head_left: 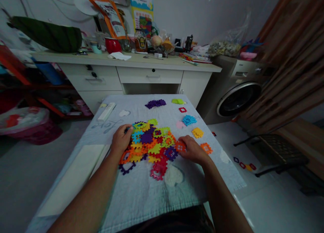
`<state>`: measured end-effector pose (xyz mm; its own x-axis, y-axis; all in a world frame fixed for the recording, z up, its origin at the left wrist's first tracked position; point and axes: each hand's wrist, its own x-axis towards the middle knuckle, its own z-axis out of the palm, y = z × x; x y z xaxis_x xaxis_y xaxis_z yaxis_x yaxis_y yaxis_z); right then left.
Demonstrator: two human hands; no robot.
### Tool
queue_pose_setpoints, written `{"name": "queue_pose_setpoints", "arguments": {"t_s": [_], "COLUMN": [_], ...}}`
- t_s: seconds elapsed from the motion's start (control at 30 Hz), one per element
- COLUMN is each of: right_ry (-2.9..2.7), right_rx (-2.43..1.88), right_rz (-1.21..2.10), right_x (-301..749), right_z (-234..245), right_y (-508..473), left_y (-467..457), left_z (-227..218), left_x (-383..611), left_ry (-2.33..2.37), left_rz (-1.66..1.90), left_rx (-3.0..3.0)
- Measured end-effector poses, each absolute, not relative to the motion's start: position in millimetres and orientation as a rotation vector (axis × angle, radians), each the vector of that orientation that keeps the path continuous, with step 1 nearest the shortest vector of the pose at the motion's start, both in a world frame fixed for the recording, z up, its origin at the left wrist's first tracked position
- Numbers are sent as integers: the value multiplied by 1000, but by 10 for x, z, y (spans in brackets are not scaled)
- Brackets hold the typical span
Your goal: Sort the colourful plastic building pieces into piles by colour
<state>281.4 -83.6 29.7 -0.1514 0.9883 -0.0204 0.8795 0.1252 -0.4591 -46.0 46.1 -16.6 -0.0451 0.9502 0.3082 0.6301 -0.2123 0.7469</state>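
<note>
A heap of flat plastic interlocking tiles (149, 143) in orange, yellow, purple, blue, green and red lies in the middle of a small table covered with a pale blue cloth (141, 196). My left hand (121, 140) rests on the heap's left edge with its fingers curled over the tiles. My right hand (191, 148) lies at the heap's right edge, fingertips pinched on an orange-red tile (180, 146). Sorted little stacks sit further back: purple (155, 104), green (178, 101), blue (189, 120), yellow (197, 132), and a single orange tile (206, 147).
A white tube (106, 111) lies at the cloth's far left. Behind the table stands a cluttered white desk (141, 62) and a washing machine (235, 91) at right. A few tiles lie on the floor (244, 165) beside a dark chair base (275, 155).
</note>
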Motion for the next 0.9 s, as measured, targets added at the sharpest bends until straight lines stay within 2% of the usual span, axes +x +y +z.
{"name": "queue_pose_setpoints", "arguments": {"t_s": [0.13,0.4,0.53,0.67,0.9], "right_ry": [-1976,-1882,-1796,-1767,-1996], "right_rx": [-1820,-1859,-2018,-1977,-1969], "right_rz": [397,383,254,81,166], "right_x": [2796,2739,2756,2802,2810], "right_z": [242,259,169,111,69], "right_y": [-801,-823,-779,-782,-812], "left_y": [461,477,464,466,468], "left_z": [-167,-214,-185,-176,-192], "left_x": [-458,-474,-461,-451,-459], "left_ry": [1684,1710,1722,1704,1665], "left_rz": [1147,1126,1131,1144,1152], "left_rx": [1834,1821,1799,1783,1775]}}
